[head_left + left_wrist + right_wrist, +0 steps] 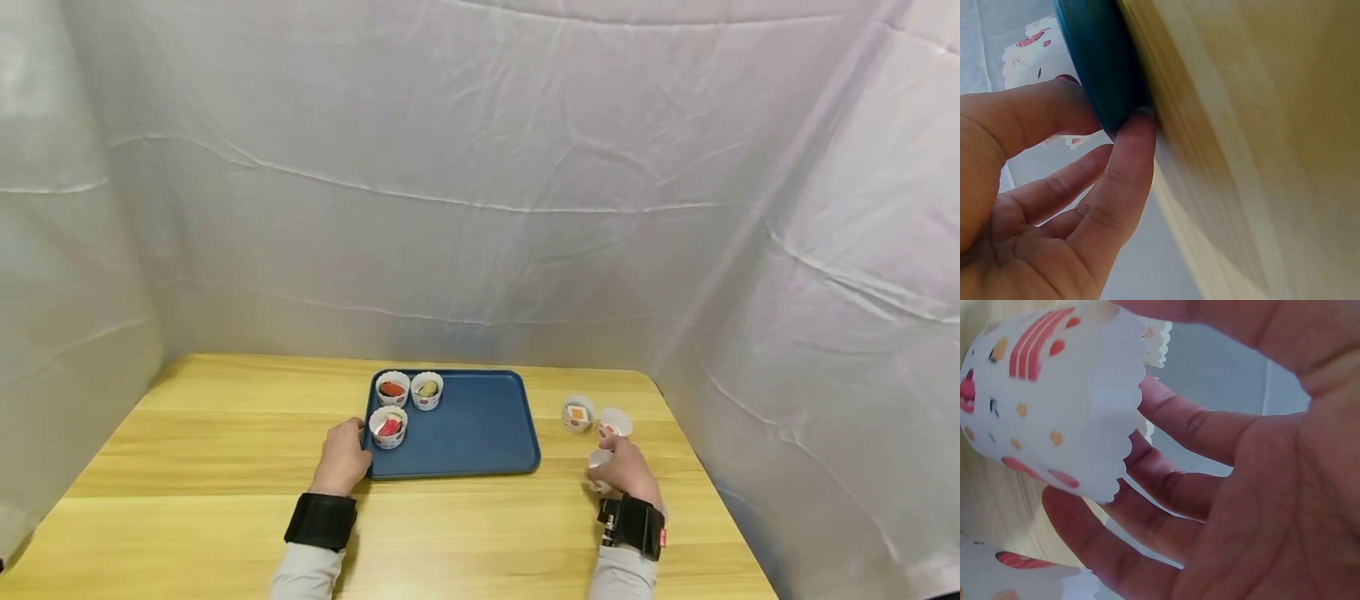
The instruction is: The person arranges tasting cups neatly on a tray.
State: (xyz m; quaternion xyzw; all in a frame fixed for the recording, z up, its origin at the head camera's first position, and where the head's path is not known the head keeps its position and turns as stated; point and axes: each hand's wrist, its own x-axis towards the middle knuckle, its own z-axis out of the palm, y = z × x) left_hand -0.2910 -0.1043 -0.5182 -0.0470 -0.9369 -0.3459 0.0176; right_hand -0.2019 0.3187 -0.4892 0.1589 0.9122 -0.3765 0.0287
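My left hand (342, 457) pinches the left edge of a dark blue tray (472, 429), the thumb over the rim and a fingertip against its underside in the left wrist view. Three printed paper cups stand along the tray's left side: one with a red-topped piece (392, 389), one with a yellowish piece (427, 389), one with a pink-red piece (389, 427). On the right, my right hand (630, 471) grips a white paper cup (1054, 394) with a scalloped rim and cake prints, thumb on one side, fingers round the other. The hand partly covers this cup in the head view.
Just beyond the right hand stand a paper cup (615, 422) and another (577, 412) with an orange-and-white piece. One more printed cup (1022, 575) shows low in the right wrist view. Pale sheeting (480, 183) surrounds the wooden table (225, 433) at the back and sides.
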